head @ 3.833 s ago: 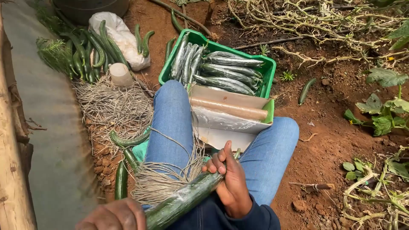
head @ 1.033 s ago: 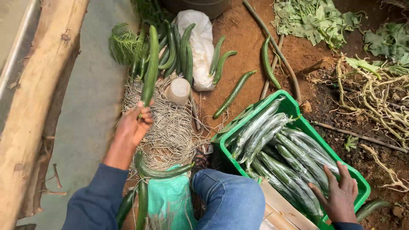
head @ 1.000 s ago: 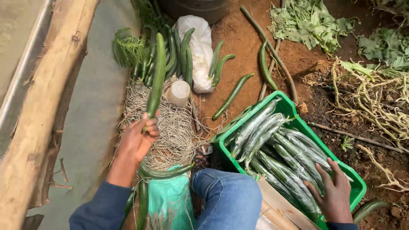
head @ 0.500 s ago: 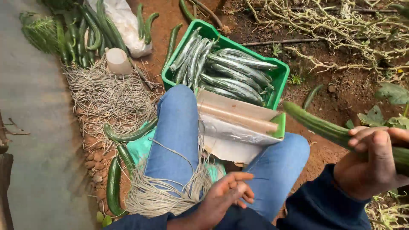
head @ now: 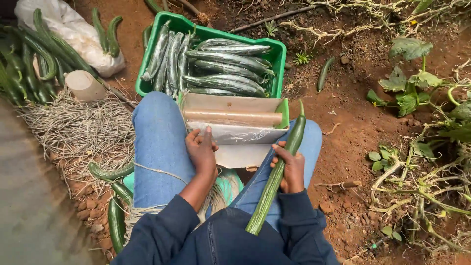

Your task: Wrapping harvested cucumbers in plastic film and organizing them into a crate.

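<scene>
My right hand [head: 289, 169] grips a long green cucumber [head: 277, 172] that lies along my right thigh, its tip pointing away from me. My left hand [head: 201, 149] rests on the near edge of a cardboard box [head: 230, 122] that holds a roll of clear wrap film [head: 233, 118]; the box sits across my knees. Beyond it stands a green crate [head: 277, 54] filled with several wrapped cucumbers [head: 221, 68].
Several loose cucumbers [head: 29, 59] and a white sack [head: 68, 32] lie at the upper left, beside a beige cup [head: 83, 86] and a heap of twine [head: 78, 130]. A stray cucumber [head: 324, 73] lies on red soil. Vines and leaves [head: 412, 83] spread at right.
My right hand has brought the cucumber in from the right and laid it along my thigh. My left hand has moved up from my lap onto the box's edge.
</scene>
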